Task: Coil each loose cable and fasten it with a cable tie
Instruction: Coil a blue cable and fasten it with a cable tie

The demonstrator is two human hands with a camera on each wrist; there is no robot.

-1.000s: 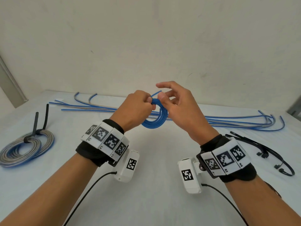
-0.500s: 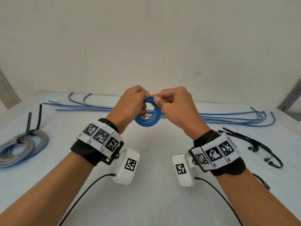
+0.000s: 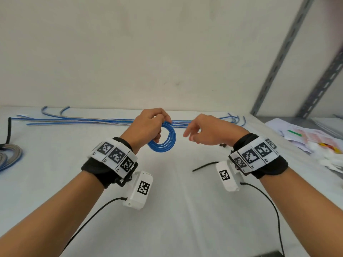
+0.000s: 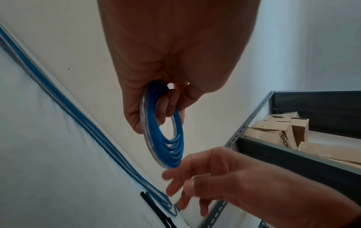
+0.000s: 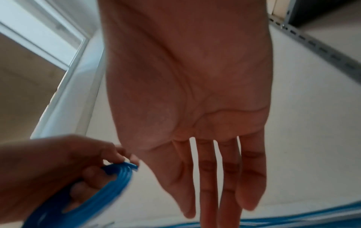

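Observation:
A small blue cable coil (image 3: 164,139) hangs above the white table, held by my left hand (image 3: 148,125), whose fingers curl through its upper part. The left wrist view shows the coil (image 4: 164,135) pinched between thumb and fingers. My right hand (image 3: 202,132) is just right of the coil, apart from it, fingers relaxed and holding nothing; in the right wrist view its palm (image 5: 195,108) is open with straight fingers. A black cable tie (image 3: 204,166) lies on the table under my right wrist. Several loose blue cables (image 3: 83,120) stretch along the back of the table.
A tied grey and blue coil (image 3: 9,158) lies at the left edge. Papers and small items (image 3: 311,138) sit at the right. A grey metal shelf upright (image 3: 282,54) stands at the back right, with cardboard boxes (image 4: 279,131) on its shelf.
My right hand let go of the blue coil and moved away to the right with its fingers opened. My left hand keeps the coil. The head view shifted right.

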